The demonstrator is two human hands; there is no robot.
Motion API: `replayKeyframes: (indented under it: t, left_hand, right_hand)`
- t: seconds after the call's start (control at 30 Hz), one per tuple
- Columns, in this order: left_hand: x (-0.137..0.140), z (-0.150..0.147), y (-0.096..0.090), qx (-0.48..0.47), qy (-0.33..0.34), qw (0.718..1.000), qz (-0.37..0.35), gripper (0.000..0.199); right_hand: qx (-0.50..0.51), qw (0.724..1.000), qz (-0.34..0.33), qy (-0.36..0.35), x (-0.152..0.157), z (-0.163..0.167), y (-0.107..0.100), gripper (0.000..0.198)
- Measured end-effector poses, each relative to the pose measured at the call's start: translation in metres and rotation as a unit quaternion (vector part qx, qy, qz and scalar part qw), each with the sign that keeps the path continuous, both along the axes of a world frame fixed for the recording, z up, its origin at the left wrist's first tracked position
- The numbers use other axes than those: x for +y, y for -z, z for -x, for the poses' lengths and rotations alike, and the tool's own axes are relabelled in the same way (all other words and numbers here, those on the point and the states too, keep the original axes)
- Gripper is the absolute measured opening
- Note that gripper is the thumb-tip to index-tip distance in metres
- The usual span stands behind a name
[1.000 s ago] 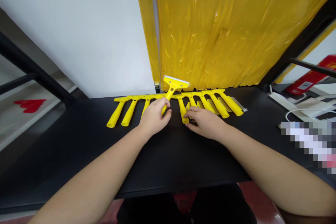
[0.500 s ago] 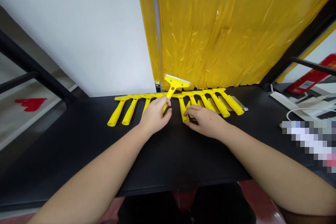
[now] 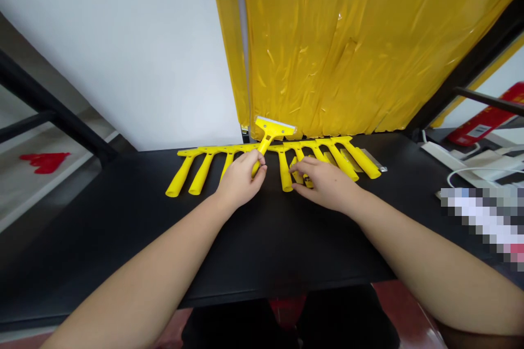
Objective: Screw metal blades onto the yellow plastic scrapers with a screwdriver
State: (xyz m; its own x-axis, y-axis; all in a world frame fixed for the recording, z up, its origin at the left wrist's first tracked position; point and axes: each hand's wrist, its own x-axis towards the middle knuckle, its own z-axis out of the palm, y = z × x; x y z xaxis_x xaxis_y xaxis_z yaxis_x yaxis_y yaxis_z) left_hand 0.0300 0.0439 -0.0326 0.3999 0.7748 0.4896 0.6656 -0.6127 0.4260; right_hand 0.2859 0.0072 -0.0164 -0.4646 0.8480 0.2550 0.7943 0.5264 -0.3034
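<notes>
One yellow scraper (image 3: 275, 131) is gripped by its handle in the left hand (image 3: 240, 181), middle of the scene, head pointed to the far side. More yellow handles (image 3: 201, 175) are lined up along the far part of the black table (image 3: 262, 251). The right hand's (image 3: 323, 182) thumb and fingers are parted near the row's right half; whether anything's touched can't be told.

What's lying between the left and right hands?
The head view shows one yellow handle on the black table between them, nearer the right hand than the left hand.
</notes>
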Motion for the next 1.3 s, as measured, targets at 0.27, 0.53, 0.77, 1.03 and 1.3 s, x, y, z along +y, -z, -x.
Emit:
replayKeyframes:
  t: [0.27, 0.53, 0.77, 1.03, 1.3]
  left_hand:
    - [0.006, 0.007, -0.005, -0.011, -0.013, 0.999, -0.04, 0.012]
    - [0.001, 0.008, -0.012, 0.026, 0.008, 0.999, -0.031, 0.022]
    - [0.0, 0.007, -0.013, 0.032, 0.004, 0.999, -0.036, 0.026]
    - [0.002, 0.01, -0.011, 0.034, -0.002, 0.999, -0.04, 0.027]
    - [0.002, 0.009, -0.011, 0.032, -0.003, 0.998, -0.046, 0.027]
  right_hand:
    - [0.207, 0.969, -0.123, 0.046, 0.024, -0.023, -0.003, 0.022]
    - [0.116, 0.988, -0.064, -0.076, 0.022, -0.027, -0.006, 0.014]
    - [-0.029, 0.993, -0.032, -0.114, 0.014, -0.007, 0.002, 0.027]
    - [-0.042, 0.993, -0.019, -0.109, 0.019, -0.007, 0.006, 0.016]
    - [-0.031, 0.994, -0.013, -0.106, 0.017, -0.007, 0.006, 0.022]
